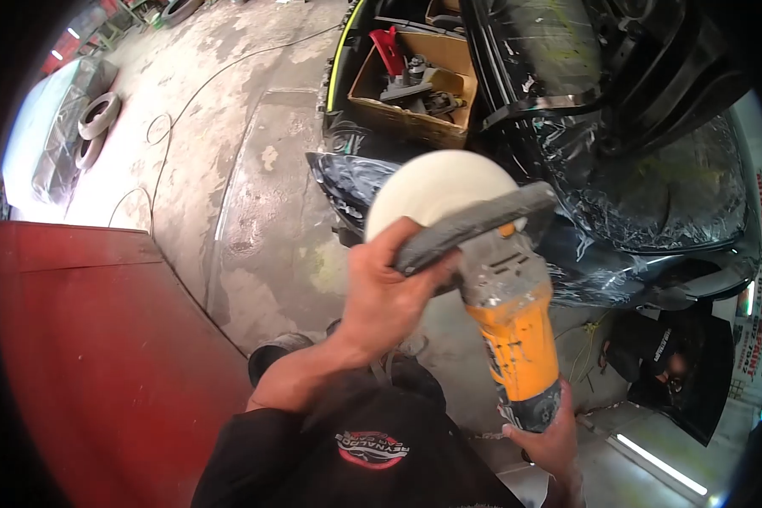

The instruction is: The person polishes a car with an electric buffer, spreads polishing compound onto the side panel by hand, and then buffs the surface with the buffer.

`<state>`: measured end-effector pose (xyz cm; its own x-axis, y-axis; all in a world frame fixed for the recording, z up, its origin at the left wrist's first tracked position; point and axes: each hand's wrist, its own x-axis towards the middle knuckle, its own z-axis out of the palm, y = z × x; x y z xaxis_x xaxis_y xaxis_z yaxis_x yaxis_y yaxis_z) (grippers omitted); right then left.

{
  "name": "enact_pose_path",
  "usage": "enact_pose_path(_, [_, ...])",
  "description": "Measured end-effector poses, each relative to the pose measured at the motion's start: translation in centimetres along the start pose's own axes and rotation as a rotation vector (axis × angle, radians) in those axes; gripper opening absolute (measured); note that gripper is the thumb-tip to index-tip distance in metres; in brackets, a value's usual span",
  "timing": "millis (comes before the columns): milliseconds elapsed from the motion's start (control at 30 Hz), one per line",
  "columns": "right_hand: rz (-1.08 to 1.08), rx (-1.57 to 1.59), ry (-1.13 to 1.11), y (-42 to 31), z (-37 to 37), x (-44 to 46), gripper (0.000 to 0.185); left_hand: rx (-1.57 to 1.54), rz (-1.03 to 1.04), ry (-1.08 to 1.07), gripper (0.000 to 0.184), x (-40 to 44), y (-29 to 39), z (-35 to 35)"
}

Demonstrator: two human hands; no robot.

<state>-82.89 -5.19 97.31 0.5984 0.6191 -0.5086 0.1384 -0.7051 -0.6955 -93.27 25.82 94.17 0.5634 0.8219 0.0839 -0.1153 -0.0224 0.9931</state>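
Note:
A yellow and grey power polisher (521, 339) is held in front of my body, its round cream pad (436, 190) at the upper left end. My left hand (398, 284) is wrapped round the black front handle (474, 224). Lower right, my right hand (550, 436) grips the dark rear end of the tool. Beyond the pad lies a black car body (601, 271) with whitish smears on its panels. Whether the pad touches the panel cannot be made out.
A cardboard box (453, 131) of tools and parts sits in the car's open bay. A red panel (102, 339) stands at the left. Tyres (100, 117) lie beside a covered car (46, 135). A cable (196, 93) runs over the floor. Another person (643, 347) is at the lower right.

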Motion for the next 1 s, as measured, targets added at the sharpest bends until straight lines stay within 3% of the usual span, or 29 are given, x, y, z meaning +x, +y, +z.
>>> enact_pose_path(100, [-0.092, 0.07, -0.095, -3.3, 2.6, 2.5, 0.101, 0.022, -0.133, 0.101, 0.011, -0.7, 0.4, -4.8])
enact_pose_path(200, [-0.067, 0.095, -0.218, -5.4, 5.0, 4.7, 0.098, -0.012, -0.128, 0.279, 0.009, -1.2, 0.2, -8.6])
enact_pose_path(367, [-0.04, 0.05, -0.322, -7.2, 6.4, 6.5, 0.1, 0.069, 0.021, 0.308, 0.01, -1.3, 0.0, -11.2])
enact_pose_path(667, [-0.111, 0.184, -0.053, 1.4, 0.8, 2.6, 0.099, 0.125, -0.041, 0.138, 0.014, -0.1, 0.5, 0.8])
enact_pose_path(833, [-0.045, 0.238, 0.11, 3.7, -2.9, 0.6, 0.098, 0.115, 0.065, -0.048, 0.014, 1.2, -0.9, 8.5])
enact_pose_path(900, [-0.051, 0.205, 0.152, 4.6, -3.8, 0.4, 0.098, 0.115, 0.139, -0.069, 0.017, 1.3, -0.7, 10.3])
enact_pose_path(1000, [-0.063, 0.173, 0.153, 4.8, -4.0, 0.1, 0.098, 0.103, 0.05, -0.08, 0.014, 0.7, -1.0, 10.0])
